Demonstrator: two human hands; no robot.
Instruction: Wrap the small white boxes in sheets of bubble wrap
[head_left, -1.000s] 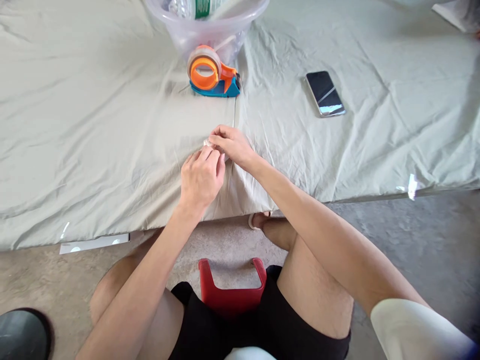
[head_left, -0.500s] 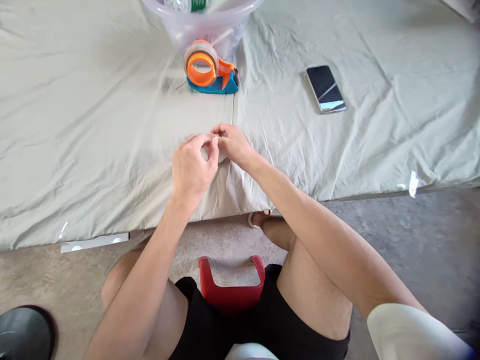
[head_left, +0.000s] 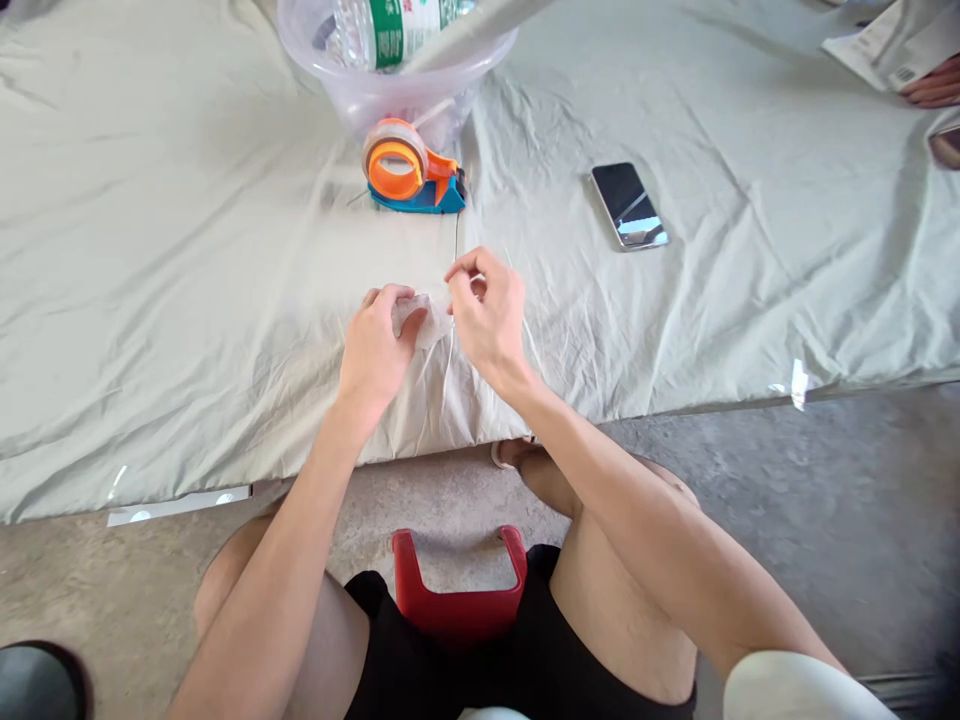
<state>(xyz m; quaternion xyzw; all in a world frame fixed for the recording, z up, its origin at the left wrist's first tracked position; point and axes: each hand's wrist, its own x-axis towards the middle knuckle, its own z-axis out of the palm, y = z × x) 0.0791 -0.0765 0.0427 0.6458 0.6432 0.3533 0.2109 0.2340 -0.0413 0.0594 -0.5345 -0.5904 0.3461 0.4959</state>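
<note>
Near the front edge of the cloth-covered table, my left hand [head_left: 377,345] grips a small, pale, translucent piece [head_left: 431,322], thumb and fingers on its left side. Just to its right, my right hand [head_left: 489,310] is closed in a pinch; what lies between its fingertips is too small to make out. An orange and blue tape dispenser [head_left: 442,192] with a roll of tape stands beyond both hands. Farther right, a phone [head_left: 628,205] lies flat on the cloth.
A clear plastic basin [head_left: 360,95] holding a bottle with a green label [head_left: 390,30] stands behind the dispenser. At the far right is another person's hand [head_left: 934,88] by some pale packaging [head_left: 874,48]. A red stool [head_left: 457,610] shows between my legs.
My hands, together before, have moved apart, and the pale piece now shows between them. The view has shifted, revealing more of the basin and the other person's hand.
</note>
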